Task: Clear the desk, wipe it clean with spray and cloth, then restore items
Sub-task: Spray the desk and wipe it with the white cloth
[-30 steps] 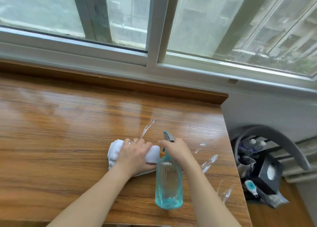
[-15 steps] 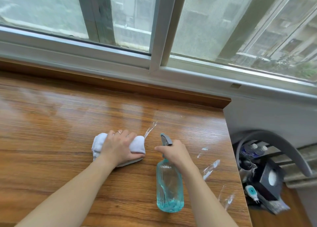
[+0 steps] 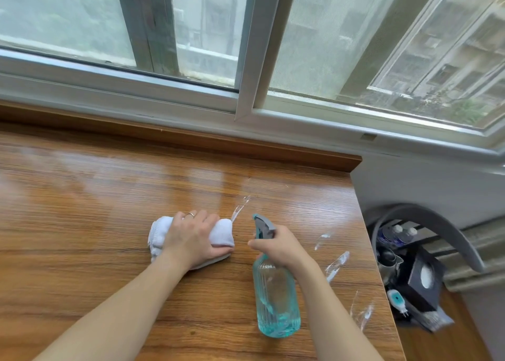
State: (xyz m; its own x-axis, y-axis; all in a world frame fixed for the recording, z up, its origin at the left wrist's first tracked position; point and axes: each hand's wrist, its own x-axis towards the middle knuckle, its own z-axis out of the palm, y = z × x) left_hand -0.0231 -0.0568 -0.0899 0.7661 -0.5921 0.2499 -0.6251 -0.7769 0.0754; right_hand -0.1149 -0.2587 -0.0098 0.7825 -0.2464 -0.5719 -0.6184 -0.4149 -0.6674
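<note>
2 hands on my feed: left hand (image 3: 191, 237) presses the white cloth (image 3: 222, 231) flat on the bench (image 3: 82, 196), fingers curled over it; right hand (image 3: 281, 247) grips the spray bottle (image 3: 276, 300) neck, bottle upright just beside the cloth.

Both forearms extend forward, bare. The left hand (image 3: 191, 237) lies palm down, fingers curled over the cloth (image 3: 222, 232). The right hand (image 3: 278, 247) grips the spray bottle (image 3: 276, 300) neck; its fingers appear wrapped around, partly hidden.

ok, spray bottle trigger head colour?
Grey trigger head on the ribbed, clear teal spray bottle; head view shows it.
</note>
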